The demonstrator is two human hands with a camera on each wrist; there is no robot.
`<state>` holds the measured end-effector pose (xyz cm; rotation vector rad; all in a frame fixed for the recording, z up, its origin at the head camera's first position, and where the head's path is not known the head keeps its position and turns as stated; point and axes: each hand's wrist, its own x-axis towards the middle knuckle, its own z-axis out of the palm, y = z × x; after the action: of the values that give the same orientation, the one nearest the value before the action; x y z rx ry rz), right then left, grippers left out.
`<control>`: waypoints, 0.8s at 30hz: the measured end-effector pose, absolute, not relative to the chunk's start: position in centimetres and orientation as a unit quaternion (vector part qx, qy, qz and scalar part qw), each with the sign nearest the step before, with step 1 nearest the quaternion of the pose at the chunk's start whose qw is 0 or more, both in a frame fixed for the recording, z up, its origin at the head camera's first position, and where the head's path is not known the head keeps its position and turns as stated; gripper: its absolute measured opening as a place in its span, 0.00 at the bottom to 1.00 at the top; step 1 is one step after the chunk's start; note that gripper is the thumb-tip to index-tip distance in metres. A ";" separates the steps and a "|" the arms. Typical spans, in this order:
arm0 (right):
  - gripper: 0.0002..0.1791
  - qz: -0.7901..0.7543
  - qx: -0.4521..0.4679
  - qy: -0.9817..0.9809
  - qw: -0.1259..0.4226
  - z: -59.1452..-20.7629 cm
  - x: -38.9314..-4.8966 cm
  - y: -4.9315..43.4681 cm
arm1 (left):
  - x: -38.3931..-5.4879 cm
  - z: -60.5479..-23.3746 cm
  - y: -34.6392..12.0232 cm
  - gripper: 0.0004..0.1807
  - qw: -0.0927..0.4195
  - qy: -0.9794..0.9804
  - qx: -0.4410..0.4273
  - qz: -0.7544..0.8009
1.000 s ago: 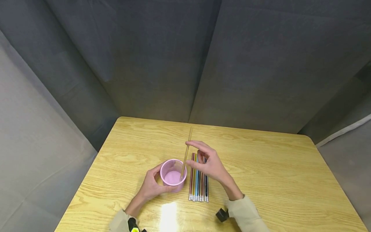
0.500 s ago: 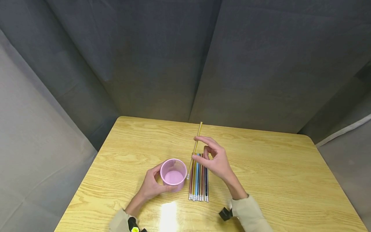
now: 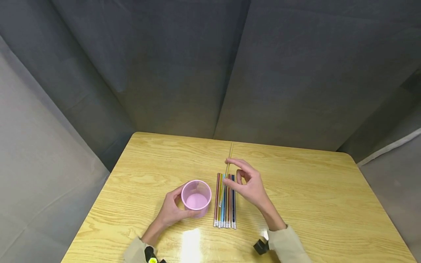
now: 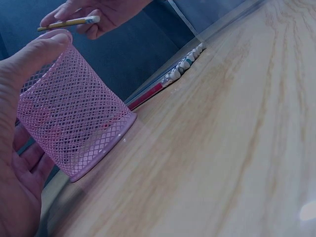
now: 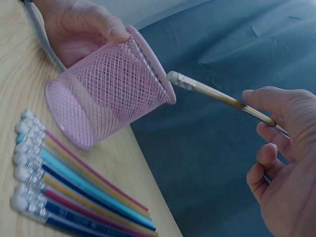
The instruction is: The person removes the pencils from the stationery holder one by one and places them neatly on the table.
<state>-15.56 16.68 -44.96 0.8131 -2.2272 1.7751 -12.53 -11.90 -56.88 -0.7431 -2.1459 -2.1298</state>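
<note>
My left hand [image 3: 172,210] grips a pink mesh pencil cup [image 3: 196,201] by its side, thumb over the rim in the left wrist view. In the head view the cup's inside shows nothing in it. My right hand [image 3: 248,186] pinches a gold-yellow pencil [image 5: 217,94] between thumb and fingers, its white eraser end pointing down and toward me. That pencil is held above a row of several pencils [image 3: 225,212] lying side by side to the right of the cup. Red, yellow, light blue and dark blue ones show, erasers toward me.
A light wood table [image 3: 296,197] carries everything, with its far edge in front of a dark grey curtain [image 3: 184,73]. A paler grey curtain [image 3: 39,164] hangs at the left. Bright glare [image 3: 191,241] shines on the near tabletop.
A second ago the pencil's lower end was inside the cup. My right hand has lifted it out and moved right, over the row of pencils. The left hand and cup have stayed in place.
</note>
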 end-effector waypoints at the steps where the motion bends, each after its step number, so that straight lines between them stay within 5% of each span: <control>1: 0.31 0.597 0.273 -0.749 0.091 -45.4 -15.7 16.9 | -12.5 -56.8 -11.9 0.49 0.014 -0.690 -0.238 -0.684; 24: 0.32 0.575 0.223 -0.783 0.081 -50.5 -15.2 22.0 | -12.7 -56.9 -11.7 0.50 0.010 -0.692 -0.233 -0.684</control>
<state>-15.22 22.00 -50.47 0.6663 -2.3399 1.7195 -12.74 -11.75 -56.91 -0.7284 -2.1588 -2.1339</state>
